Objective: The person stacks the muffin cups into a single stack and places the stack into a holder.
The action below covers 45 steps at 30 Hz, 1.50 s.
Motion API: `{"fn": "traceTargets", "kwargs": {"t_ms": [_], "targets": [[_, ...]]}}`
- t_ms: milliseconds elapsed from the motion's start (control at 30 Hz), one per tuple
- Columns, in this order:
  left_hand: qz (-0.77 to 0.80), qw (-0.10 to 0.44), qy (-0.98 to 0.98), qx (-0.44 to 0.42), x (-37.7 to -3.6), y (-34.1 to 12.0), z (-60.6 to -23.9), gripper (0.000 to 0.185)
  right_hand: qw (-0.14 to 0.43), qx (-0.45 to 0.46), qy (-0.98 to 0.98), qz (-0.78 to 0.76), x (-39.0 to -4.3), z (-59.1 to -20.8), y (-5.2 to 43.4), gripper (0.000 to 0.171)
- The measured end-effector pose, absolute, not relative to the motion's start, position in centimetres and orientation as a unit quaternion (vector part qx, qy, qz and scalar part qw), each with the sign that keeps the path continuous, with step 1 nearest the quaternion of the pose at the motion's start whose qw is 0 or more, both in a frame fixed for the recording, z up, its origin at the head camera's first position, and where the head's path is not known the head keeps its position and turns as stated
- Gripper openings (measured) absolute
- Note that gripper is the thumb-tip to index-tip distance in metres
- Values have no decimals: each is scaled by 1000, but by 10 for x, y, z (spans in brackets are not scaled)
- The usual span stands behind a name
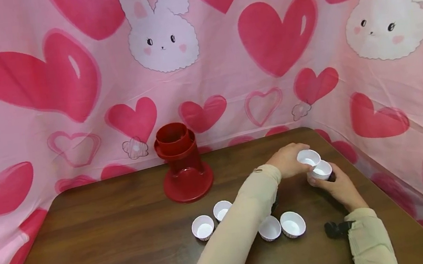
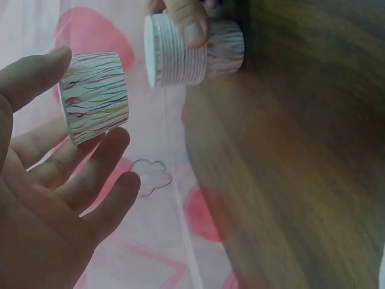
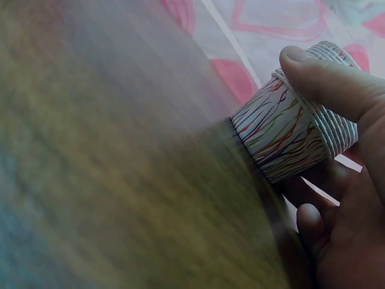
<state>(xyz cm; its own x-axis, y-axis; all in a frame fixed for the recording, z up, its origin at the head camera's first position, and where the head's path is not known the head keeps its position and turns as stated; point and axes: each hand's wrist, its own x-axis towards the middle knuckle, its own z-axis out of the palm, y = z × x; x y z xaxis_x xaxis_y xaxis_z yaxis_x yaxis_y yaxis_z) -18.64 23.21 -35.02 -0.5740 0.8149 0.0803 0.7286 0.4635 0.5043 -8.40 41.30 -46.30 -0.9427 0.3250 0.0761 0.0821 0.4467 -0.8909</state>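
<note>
My left hand (image 1: pixel 297 157) (image 2: pixel 84 102) pinches a single white paper cup (image 1: pixel 308 158) (image 2: pixel 96 96) with coloured stripes between thumb and fingers, lifted just off the stack. My right hand (image 1: pixel 325 180) (image 3: pixel 310 144) grips a nested stack of the same cups (image 1: pixel 321 171) (image 2: pixel 194 51) (image 3: pixel 293 129), thumb over its ribbed rims, its base on the brown table (image 1: pixel 108 234) near the far right corner. Several loose cups stand upright nearer me: two (image 1: pixel 202 227) (image 1: pixel 222 210) left of my left forearm and two (image 1: pixel 269 228) (image 1: pixel 292 224) right of it.
A red plastic dispenser (image 1: pixel 183 162) on a round base stands at the back middle of the table. Pink heart-and-bunny cloth (image 1: pixel 226 58) walls the table at the back and both sides. A black strap (image 1: pixel 336 228) sits on my right wrist.
</note>
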Motion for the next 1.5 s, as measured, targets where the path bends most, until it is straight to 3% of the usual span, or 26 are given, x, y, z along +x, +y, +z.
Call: {"fn": "traceTargets", "kwargs": {"t_ms": [633,1167,1500], "targets": [[232,96,850,463,-178,269,-366,58,131,-109,-847,503,-86,-465,415,75],[259,106,865,416,-174,281,-371,58,130,-106,-836,522,-85,-464,415,81],[183,88,896,394,-165,280,-379,57,142,-117,-839,513,-82,-464,413,66]]}}
